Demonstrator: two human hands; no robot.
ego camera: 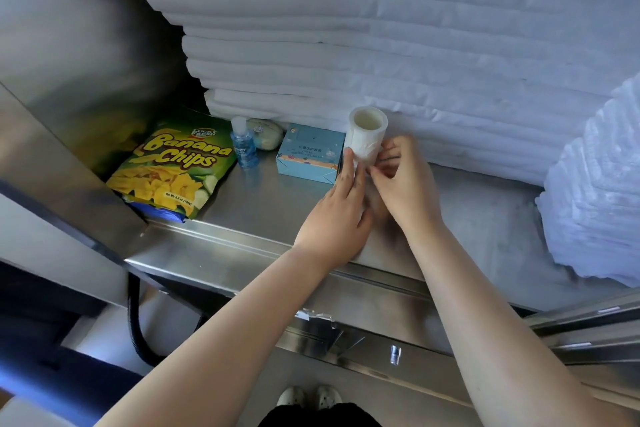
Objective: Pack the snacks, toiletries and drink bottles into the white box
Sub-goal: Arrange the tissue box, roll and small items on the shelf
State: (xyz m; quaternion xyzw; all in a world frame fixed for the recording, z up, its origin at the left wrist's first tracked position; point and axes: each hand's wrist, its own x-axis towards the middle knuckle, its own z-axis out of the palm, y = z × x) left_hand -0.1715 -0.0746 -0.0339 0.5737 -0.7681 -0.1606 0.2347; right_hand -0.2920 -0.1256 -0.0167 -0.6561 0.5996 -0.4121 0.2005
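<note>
White roll (366, 135) sits between our hands over the worktop (478, 218).
Left hand (337, 208) presses straight fingers to its side; right hand (407, 184) pinches its lower edge.

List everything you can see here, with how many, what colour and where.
chips bag: one, green and yellow, counter left
bottle: one, clear blue, right of bag
oval packet: one, pale green, behind bottle
box: one, light blue, mid-counter
roll: one, white, upright, right of box
padded sheets: stack, white, behind counter
counter: one, steel
hose: one, black, below counter
shoes: two, white, bottom edge
left hand: fingers straight against roll
right hand: pinches roll
</note>
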